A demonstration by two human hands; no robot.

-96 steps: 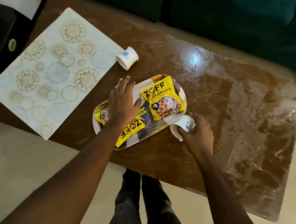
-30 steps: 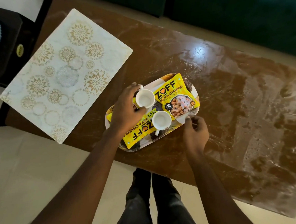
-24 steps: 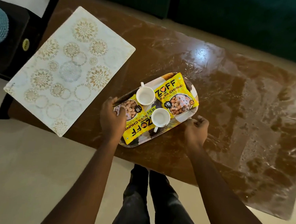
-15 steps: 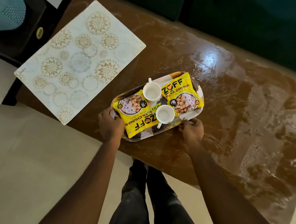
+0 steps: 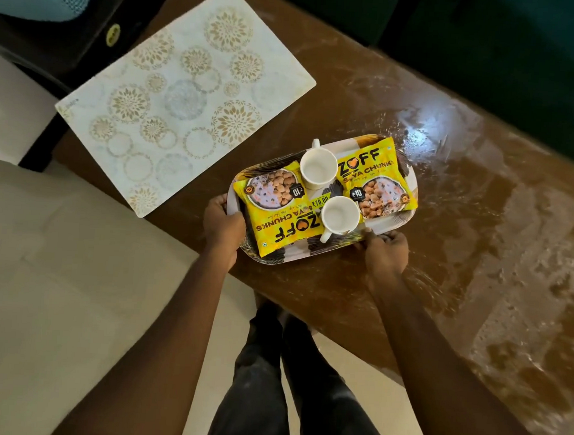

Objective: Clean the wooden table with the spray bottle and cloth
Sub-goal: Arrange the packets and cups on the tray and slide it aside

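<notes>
A: So, where are the hands?
B: Both are on the tray (image 5: 293,263). The left hand (image 5: 222,228) curls its fingers (image 5: 217,207) round the left end. The right hand (image 5: 386,253) pinches the near-right rim.
A: What's on it?
B: A far cup (image 5: 317,168) and a near cup (image 5: 340,214), both upright, with a left packet (image 5: 275,216) and a right packet (image 5: 376,184) lying flat.
A: And the worktop?
B: The brown wooden worktop (image 5: 480,229) is under the tray, glossy and streaked to the right. A patterned placemat (image 5: 185,100) lies far left.

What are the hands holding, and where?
Both grip the tray by its rim: left hand at the left end, right hand on the near edge.
</notes>
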